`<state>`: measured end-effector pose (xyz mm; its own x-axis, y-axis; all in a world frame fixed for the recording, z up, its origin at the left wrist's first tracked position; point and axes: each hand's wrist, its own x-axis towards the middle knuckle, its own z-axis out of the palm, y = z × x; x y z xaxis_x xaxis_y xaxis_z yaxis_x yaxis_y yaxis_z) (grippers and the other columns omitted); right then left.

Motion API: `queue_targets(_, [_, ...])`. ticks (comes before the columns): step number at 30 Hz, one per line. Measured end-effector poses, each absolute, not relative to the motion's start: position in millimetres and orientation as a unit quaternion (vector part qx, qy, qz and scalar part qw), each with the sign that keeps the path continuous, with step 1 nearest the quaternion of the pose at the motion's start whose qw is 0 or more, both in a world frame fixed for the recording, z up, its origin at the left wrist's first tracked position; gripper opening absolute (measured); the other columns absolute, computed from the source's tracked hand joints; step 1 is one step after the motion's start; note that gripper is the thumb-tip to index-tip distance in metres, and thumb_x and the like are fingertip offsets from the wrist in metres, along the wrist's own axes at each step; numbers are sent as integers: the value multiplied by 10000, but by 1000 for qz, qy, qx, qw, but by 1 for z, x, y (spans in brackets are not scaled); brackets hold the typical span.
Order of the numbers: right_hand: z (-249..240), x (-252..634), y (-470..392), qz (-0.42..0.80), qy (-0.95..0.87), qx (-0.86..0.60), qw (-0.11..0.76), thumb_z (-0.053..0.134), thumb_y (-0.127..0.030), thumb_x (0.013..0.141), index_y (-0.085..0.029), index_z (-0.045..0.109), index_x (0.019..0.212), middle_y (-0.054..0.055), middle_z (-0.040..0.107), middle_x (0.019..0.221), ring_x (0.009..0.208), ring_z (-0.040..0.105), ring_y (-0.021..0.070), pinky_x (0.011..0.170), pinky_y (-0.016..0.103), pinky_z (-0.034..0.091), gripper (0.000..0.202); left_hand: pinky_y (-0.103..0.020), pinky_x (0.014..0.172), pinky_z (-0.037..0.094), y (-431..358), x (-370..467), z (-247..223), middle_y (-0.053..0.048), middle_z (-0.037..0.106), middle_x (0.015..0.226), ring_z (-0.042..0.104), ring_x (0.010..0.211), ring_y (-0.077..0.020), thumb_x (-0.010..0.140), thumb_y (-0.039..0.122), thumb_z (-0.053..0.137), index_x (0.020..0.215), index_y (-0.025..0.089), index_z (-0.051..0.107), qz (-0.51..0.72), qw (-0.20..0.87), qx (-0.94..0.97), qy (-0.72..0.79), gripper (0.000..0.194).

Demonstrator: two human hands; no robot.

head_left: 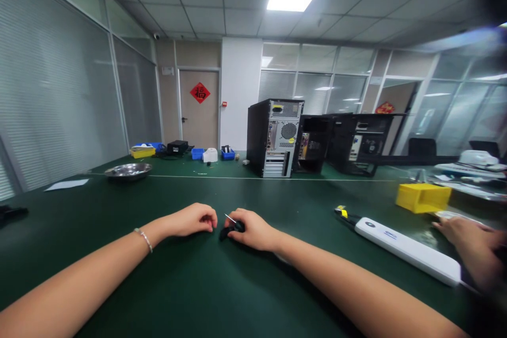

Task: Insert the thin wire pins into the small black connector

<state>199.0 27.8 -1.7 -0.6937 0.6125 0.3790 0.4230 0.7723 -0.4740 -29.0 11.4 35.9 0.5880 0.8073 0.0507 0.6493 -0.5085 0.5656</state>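
My left hand (195, 219) rests on the green table (158, 290), its fingers curled in; whatever they may hold is hidden. A bracelet circles that wrist. Just to the right, my right hand (253, 228) is closed on a small black tool (238, 226) with a thin metal shaft pointing up and left toward my left hand. A small black piece (225, 232) lies at those fingertips, by the tabletop. The two hands are a short gap apart.
Computer cases (273, 137) stand at the back. A metal bowl (129, 171) sits back left. On the right are a white power strip (407, 251), a yellow bin (423, 197) and another person's hand (467, 237). Small blue boxes (227, 154) stand farther back.
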Motion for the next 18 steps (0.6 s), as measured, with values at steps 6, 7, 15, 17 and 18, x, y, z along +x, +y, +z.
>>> queue_targets(6, [1, 209, 26, 220, -902, -256, 269, 629, -110, 739, -201, 646, 870, -10, 605, 866, 793, 554, 137, 746, 236, 430, 161, -238, 674, 442, 16, -29, 35, -13, 674, 778, 602, 738, -169, 761, 293, 644, 834, 179, 695, 193, 305, 847, 389, 145])
queue_targets(7, [1, 210, 25, 218, -903, -259, 266, 630, -110, 737, -202, 645, 869, -11, 606, 864, 787, 553, 136, 739, 234, 429, 161, -240, 679, 445, 16, -28, 33, -14, 680, 780, 606, 738, -169, 759, 300, 650, 838, 178, 696, 195, 319, 844, 385, 152])
queue_targets(15, [0, 210, 19, 179, -904, -287, 261, 621, -94, 718, -195, 606, 821, -15, 597, 808, 742, 539, 134, 686, 215, 411, 145, -272, 759, 464, 5, -8, 17, -33, 722, 855, 640, 816, -189, 774, 280, 665, 835, 176, 705, 248, 355, 831, 348, 127])
queue_targets(17, [-1, 211, 21, 189, -903, -288, 256, 598, -91, 725, -196, 603, 831, -23, 599, 794, 727, 538, 128, 679, 210, 411, 150, -280, 793, 466, 1, -5, 17, -35, 724, 898, 643, 854, -194, 782, 277, 663, 853, 183, 709, 263, 358, 831, 335, 127])
queue_targets(18, [-2, 212, 21, 196, -903, -287, 254, 585, -92, 731, -197, 603, 836, -26, 601, 787, 719, 538, 125, 678, 209, 412, 150, -282, 801, 468, 0, -4, 18, -36, 723, 907, 642, 861, -194, 784, 278, 663, 855, 183, 710, 267, 360, 831, 330, 127])
